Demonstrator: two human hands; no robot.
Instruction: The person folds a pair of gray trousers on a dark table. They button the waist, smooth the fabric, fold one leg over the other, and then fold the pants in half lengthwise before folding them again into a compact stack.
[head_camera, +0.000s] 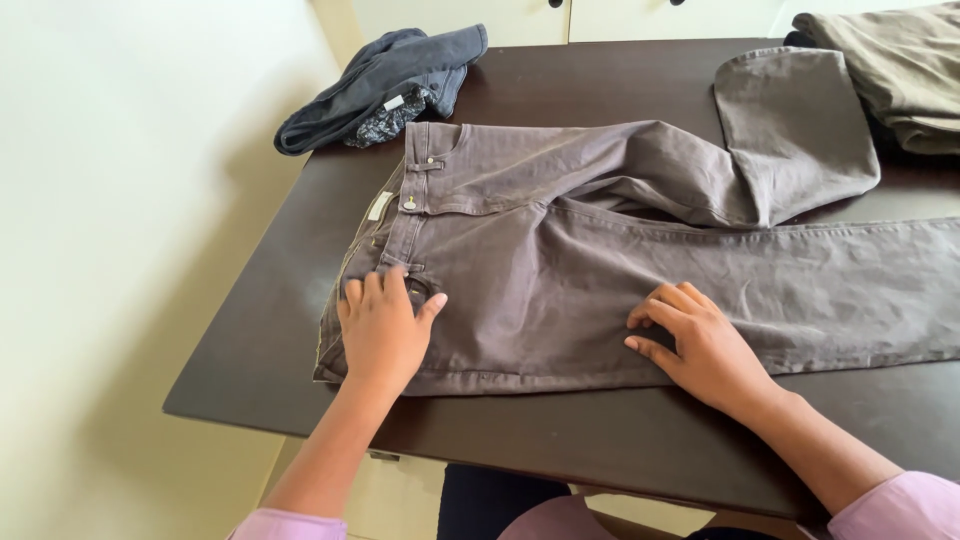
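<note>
From the head view, grey-brown trousers (600, 260) lie flat on a dark table (600, 440), long axis running left to right, waistband pointing left and the legs stretching off to the right. The far leg is folded back on itself near the right end. The left hand (383, 325) rests palm down, fingers spread, on the waistband and pocket; it grasps nothing. The right hand (695, 345) presses flat on the near leg, fingers slightly curled, also gripping nothing. A dark garment (385, 85) sits crumpled at the far left corner, an olive one (900, 70) at far right.
</note>
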